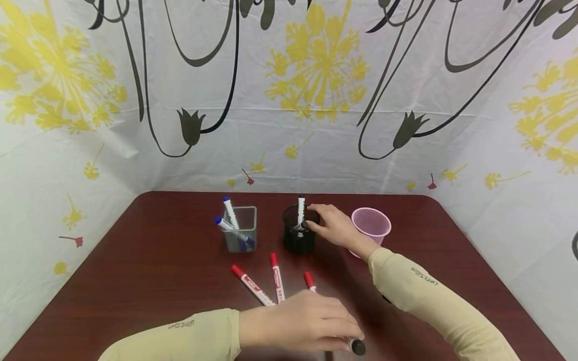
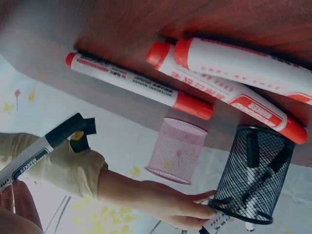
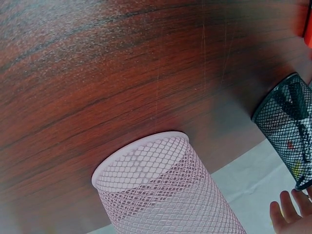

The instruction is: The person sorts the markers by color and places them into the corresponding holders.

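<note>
Nearest me, the left hand (image 1: 301,321), palm down, fingers curled round a black-capped marker (image 2: 40,152); the black end juts out past the fingertips. Ahead of that hand on the dark table (image 1: 180,271), three red-capped markers lie apart: one to its left (image 1: 254,286), one straight beyond it (image 1: 277,278), the third (image 1: 310,281) partly hidden behind it.

Farther out, the right hand (image 1: 334,225) reaches to the rim of a black mesh cup (image 1: 300,243), fingers loose and extended. Two markers in that cup: one upright (image 1: 301,210), the other leaning, its black end (image 1: 304,224) at the thumb.

Just beside the right wrist, partly behind it, stands a pink mesh cup (image 3: 165,195). Beyond the left hand, left of the black cup: a square holder (image 1: 234,244) with blue-ended markers (image 1: 231,213). Pale yellow sleeves (image 1: 203,331) on both arms; behind everything, white cloth (image 1: 253,170) printed with yellow flowers.
</note>
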Demonstrator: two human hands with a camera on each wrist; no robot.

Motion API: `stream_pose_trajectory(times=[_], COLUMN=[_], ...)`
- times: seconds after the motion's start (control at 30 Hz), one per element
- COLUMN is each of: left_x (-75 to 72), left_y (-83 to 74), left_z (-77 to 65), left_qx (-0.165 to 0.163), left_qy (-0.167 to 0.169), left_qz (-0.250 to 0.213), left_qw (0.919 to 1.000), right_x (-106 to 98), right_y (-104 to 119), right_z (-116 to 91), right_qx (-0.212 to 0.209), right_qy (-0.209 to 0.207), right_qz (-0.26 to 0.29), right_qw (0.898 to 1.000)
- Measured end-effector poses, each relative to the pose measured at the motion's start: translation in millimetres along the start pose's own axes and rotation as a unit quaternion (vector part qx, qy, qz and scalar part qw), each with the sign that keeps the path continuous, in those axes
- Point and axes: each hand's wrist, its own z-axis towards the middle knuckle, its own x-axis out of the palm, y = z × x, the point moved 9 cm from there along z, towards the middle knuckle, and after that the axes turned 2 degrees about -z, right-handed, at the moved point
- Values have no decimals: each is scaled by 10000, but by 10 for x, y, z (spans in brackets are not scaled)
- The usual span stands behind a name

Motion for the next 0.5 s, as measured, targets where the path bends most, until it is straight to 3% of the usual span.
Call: stream_pose_trajectory(times=[0.13, 0.27, 0.5], left_x=[-88, -160, -286], left_y=[108, 243, 475], left_z=[-24, -57, -133], left_qx=[-399, -884, -1565], left_qy=[-209, -364, -507], left_qz=[-377, -929, -1117], left_qw=[9983, 9911, 9800], right_x=[-3, -6, -13], right_y=[8, 14, 19], right_z=[6, 4, -1], right_qx=[-13, -10, -9], right_qy=[-13, -15, -10], right_qz=[14, 16, 57], right_qw=[10000, 10000, 10000])
